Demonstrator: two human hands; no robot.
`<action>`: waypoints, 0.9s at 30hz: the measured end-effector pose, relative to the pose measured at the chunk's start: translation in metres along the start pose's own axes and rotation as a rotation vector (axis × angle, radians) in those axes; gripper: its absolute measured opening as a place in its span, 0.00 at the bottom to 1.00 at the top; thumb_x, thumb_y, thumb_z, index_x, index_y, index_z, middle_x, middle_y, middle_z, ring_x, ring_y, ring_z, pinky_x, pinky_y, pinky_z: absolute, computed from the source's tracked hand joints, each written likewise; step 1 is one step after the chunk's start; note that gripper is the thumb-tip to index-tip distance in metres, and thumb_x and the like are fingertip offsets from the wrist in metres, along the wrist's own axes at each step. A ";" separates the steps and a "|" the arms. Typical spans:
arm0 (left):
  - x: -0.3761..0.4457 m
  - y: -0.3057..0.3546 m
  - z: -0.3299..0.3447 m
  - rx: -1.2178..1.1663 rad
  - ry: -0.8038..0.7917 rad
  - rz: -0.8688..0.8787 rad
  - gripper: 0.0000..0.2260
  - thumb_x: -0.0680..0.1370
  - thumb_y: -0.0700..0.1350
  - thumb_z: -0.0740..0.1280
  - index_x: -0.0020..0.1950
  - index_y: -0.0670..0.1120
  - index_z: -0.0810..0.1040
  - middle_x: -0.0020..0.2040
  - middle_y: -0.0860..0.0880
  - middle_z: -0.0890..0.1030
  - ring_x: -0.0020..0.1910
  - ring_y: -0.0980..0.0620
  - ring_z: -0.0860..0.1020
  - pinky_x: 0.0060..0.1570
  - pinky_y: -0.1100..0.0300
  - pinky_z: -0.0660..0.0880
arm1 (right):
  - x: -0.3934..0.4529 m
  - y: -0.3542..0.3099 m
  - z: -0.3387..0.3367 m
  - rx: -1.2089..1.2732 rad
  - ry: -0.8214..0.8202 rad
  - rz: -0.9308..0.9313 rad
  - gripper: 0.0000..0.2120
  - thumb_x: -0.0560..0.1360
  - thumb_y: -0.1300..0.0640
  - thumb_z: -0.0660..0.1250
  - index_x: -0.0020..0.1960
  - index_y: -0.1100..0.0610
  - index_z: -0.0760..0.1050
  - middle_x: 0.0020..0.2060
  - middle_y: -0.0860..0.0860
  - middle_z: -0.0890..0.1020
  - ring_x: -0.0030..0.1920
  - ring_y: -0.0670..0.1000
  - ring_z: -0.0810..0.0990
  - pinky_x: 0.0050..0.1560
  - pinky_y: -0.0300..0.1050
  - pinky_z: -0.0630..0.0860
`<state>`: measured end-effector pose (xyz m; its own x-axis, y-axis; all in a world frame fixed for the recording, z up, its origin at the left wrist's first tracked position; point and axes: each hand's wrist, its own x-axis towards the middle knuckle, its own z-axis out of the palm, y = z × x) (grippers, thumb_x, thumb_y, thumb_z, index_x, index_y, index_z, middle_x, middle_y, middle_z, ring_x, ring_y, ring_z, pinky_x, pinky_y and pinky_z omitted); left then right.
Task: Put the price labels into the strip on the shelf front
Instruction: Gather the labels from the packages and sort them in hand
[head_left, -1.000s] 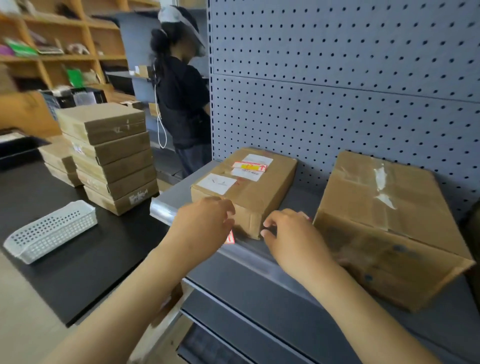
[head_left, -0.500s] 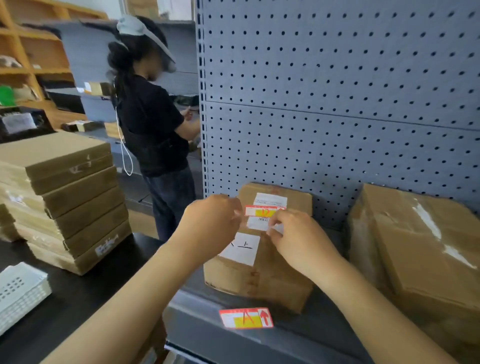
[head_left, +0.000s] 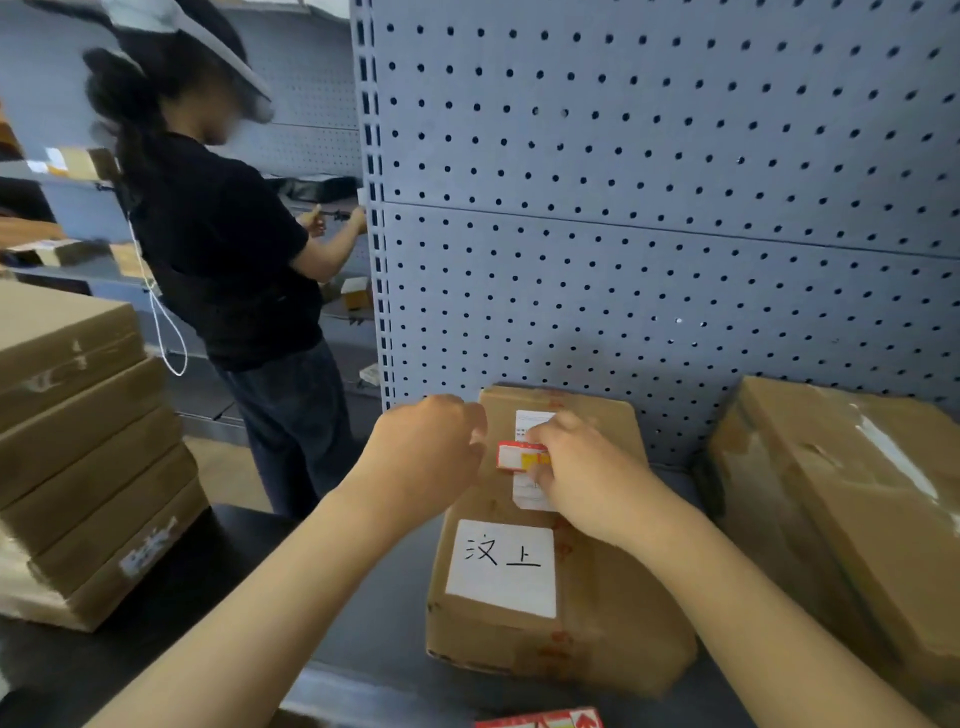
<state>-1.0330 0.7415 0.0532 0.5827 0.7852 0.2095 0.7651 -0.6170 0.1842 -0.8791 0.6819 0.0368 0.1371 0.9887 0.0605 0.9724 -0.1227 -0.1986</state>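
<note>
A red, white and yellow price label (head_left: 514, 456) lies on top of a cardboard box (head_left: 550, 613) on the grey shelf (head_left: 374, 639). My right hand (head_left: 582, 475) pinches the label's right end. My left hand (head_left: 426, 454) hovers just left of the label with its fingers curled, holding nothing that I can see. Another red and yellow label (head_left: 540, 719) sits in the strip on the shelf front at the bottom edge of the view. The box carries a white sticker with handwriting.
A larger taped cardboard box (head_left: 852, 499) lies on the shelf at the right. A grey pegboard (head_left: 649, 208) backs the shelf. Flat cardboard boxes (head_left: 78, 457) are stacked on a black table at the left. A person in black (head_left: 228, 249) stands at the neighbouring shelf.
Both hands rose from the shelf front, leaving one label in the strip, to the top of the box. My right hand now pinches the label there. The view tilted up.
</note>
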 end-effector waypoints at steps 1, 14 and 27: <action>0.002 0.000 0.001 0.005 -0.006 0.009 0.10 0.78 0.48 0.62 0.57 0.53 0.77 0.53 0.53 0.80 0.49 0.49 0.80 0.52 0.53 0.78 | 0.003 0.001 0.000 -0.012 -0.021 0.004 0.17 0.79 0.54 0.59 0.66 0.56 0.70 0.62 0.55 0.72 0.62 0.56 0.68 0.63 0.53 0.69; 0.008 0.001 0.007 0.009 -0.013 0.021 0.09 0.78 0.49 0.61 0.57 0.55 0.77 0.53 0.55 0.80 0.48 0.51 0.80 0.50 0.57 0.77 | 0.020 0.008 -0.011 0.167 -0.108 0.145 0.20 0.72 0.52 0.71 0.62 0.53 0.73 0.61 0.51 0.75 0.61 0.53 0.72 0.57 0.45 0.71; -0.013 0.013 0.006 0.060 -0.001 0.076 0.09 0.78 0.48 0.62 0.57 0.53 0.77 0.51 0.54 0.80 0.47 0.50 0.80 0.48 0.57 0.77 | -0.013 0.004 -0.006 0.262 0.086 0.127 0.12 0.79 0.62 0.58 0.60 0.52 0.72 0.57 0.53 0.78 0.49 0.52 0.77 0.46 0.50 0.79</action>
<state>-1.0291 0.7239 0.0472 0.6403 0.7361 0.2196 0.7336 -0.6707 0.1095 -0.8763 0.6681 0.0414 0.2807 0.9547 0.0992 0.8660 -0.2074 -0.4549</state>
